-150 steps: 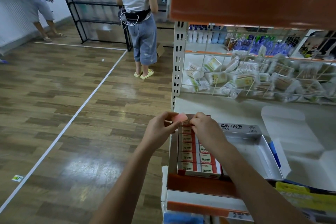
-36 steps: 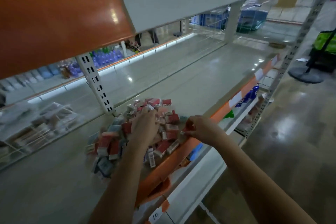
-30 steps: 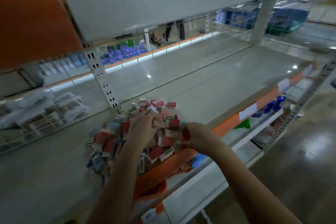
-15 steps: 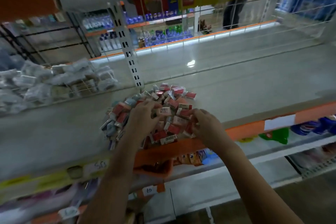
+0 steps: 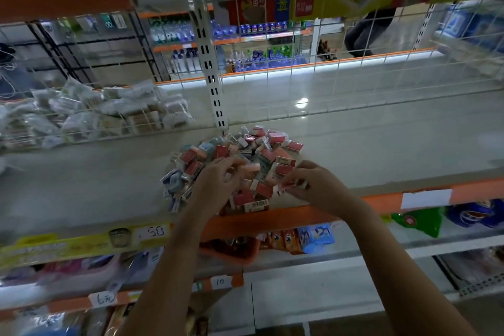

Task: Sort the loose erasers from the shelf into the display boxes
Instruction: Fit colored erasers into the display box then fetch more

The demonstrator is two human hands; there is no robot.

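Head view: a heap of loose erasers (image 5: 240, 161), mostly red and white sleeves w/ a few blue ones on its left side, lies on the pale shelf (image 5: 90, 183) near the front edge, just in front of the slotted white upright (image 5: 211, 76). Both hands are on the heap. Left hand (image 5: 218, 185) sits on the heap's left-centre, fingers curled down; a pale pink eraser (image 5: 249, 167) lies at its fingertips, but whether it's actually pinched I can't tell, too blurred. Right hand (image 5: 313, 185) is at the heap's right front, thumb and fingers pinching a small white-wrapped eraser (image 5: 293, 185) just above the shelf's orange front strip (image 5: 300, 215).

Left of the heap, behind a wire divider, a stack of clear-bagged packets (image 5: 103, 112). Yellow price strip (image 5: 81, 243) w/ "50" on the front edge to the left; a white label (image 5: 425, 198) on the orange strip to the right. An orange tray (image 5: 231, 249) and snack packs (image 5: 297, 237) on the shelf below. Through the wire back grid (image 5: 354, 43): bottles (image 5: 261, 57) on another aisle's shelves, blurred.
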